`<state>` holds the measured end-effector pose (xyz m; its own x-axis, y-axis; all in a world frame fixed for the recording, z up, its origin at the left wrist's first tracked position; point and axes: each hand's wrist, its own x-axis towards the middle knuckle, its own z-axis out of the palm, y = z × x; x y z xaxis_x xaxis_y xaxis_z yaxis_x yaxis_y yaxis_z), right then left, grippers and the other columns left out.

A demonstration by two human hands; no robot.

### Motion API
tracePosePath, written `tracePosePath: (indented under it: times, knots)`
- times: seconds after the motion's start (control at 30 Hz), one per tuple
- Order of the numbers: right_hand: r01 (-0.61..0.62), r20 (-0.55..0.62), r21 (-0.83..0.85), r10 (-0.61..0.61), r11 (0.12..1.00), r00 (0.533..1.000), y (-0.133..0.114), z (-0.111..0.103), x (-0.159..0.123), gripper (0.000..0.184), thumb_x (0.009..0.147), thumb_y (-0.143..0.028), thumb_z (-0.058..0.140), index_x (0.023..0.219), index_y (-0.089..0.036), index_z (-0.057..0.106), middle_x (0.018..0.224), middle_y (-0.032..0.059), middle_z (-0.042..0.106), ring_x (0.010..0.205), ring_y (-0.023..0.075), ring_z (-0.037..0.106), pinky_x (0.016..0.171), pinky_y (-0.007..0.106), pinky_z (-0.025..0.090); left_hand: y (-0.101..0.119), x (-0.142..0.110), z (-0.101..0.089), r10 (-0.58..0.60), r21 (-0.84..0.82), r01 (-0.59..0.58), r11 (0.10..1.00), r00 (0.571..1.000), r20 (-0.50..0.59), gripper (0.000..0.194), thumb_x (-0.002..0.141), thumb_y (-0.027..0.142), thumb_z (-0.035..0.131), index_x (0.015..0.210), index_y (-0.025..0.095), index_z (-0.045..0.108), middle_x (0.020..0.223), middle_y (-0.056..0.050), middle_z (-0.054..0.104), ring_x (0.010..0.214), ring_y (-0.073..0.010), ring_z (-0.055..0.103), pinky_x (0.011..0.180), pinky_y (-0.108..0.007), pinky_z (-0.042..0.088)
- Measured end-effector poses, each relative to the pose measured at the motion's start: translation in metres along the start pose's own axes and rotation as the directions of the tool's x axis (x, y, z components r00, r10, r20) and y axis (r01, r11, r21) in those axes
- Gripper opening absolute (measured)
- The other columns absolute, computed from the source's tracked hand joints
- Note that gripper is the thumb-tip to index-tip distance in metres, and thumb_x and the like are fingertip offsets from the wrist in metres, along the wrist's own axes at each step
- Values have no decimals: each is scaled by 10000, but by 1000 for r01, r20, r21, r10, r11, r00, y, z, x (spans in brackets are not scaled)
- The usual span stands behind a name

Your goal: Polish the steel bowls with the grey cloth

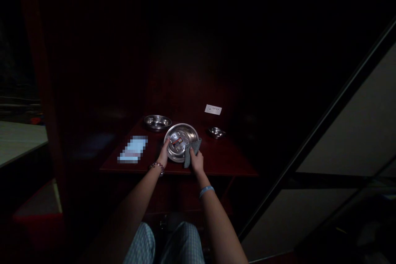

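A round, shiny metal bowl (177,153) with a label in its middle is tilted toward me above the dark red tabletop (229,161). My left hand (164,154) grips its left rim, thumb on the inner side. On the bowl's right side, my right hand (196,160) pinches a grey-green cloth (187,157) that lies over the rim. The fingers of both hands behind the bowl are hidden. Behind it to the left rests a second metal bowl (157,122), and to the right a smaller metal bowl (217,133).
At the tabletop's left lies a bright, pixelated rectangle (133,149). A white socket plate (213,109) is on the dark back wall. Dark panels rise at both sides, and my knees (187,241) are below the front edge.
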<state>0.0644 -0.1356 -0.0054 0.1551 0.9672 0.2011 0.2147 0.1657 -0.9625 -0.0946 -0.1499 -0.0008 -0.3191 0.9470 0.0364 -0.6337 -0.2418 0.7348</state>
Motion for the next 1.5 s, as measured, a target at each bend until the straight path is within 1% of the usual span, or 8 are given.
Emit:
tracePosePath:
  times: [0.1,0.27,0.43,0.6,0.73,0.93,1.3,1.5]
  knots:
    - [3,-7,-68,-3,998,1000,0,-1,1,352,890,-433,708,1024,-132,831,1063,156,841,1040,295,798,909,316,589,4,-4,4,7,16,-7,1000,999,-47,476,1046,417,552,1418,146,676,1578,-127,611,1560,-266,456,1307,-428,313]
    - [13,-52,-87,-17,996,998,3,0,2,336,877,-442,730,934,-127,832,991,165,844,961,308,806,846,325,595,2,-2,3,35,71,-35,997,999,-8,444,999,484,627,1299,183,754,1444,-123,718,1511,-298,525,1283,-454,369]
    - [38,-125,-60,-45,997,991,1,-1,1,309,844,-444,768,909,-151,839,957,149,848,944,297,800,840,319,592,-4,5,0,68,107,-63,992,997,-46,497,969,529,657,1311,178,747,1460,-132,707,1477,-278,565,1288,-451,352]
    - [-11,-122,-35,7,999,993,-3,0,2,330,836,-454,778,919,-141,844,933,140,847,917,282,800,813,305,591,-5,8,0,46,95,-42,995,998,-40,503,992,501,632,1342,152,725,1506,-135,673,1494,-258,545,1280,-407,363]
    - [-19,-107,-6,18,1000,994,-4,0,2,369,822,-472,801,938,-124,844,926,144,845,904,284,801,802,309,596,-3,6,1,44,111,-39,993,998,-47,514,989,511,640,1333,139,726,1495,-147,679,1470,-282,571,1270,-429,380]
    - [18,-142,-39,-23,999,990,-2,0,-2,318,852,-415,757,938,-120,839,975,172,845,948,299,808,831,317,594,-1,3,4,30,109,-25,994,998,-49,452,1032,406,587,1351,107,704,1521,-162,655,1475,-280,564,1260,-402,391]
    - [59,-150,-6,-59,998,987,1,0,-1,269,814,-407,756,871,-153,825,902,154,844,891,299,810,794,314,601,-6,2,-3,60,156,-52,986,997,-45,434,938,489,690,1194,147,767,1369,-175,751,1438,-342,596,1256,-509,399]
    - [6,-178,74,8,997,984,4,1,4,329,840,-430,702,911,-136,829,942,152,848,898,283,813,767,303,594,-3,-5,-3,80,230,-84,970,996,26,430,886,482,761,1227,220,746,1433,-129,723,1473,-311,567,1274,-451,370]
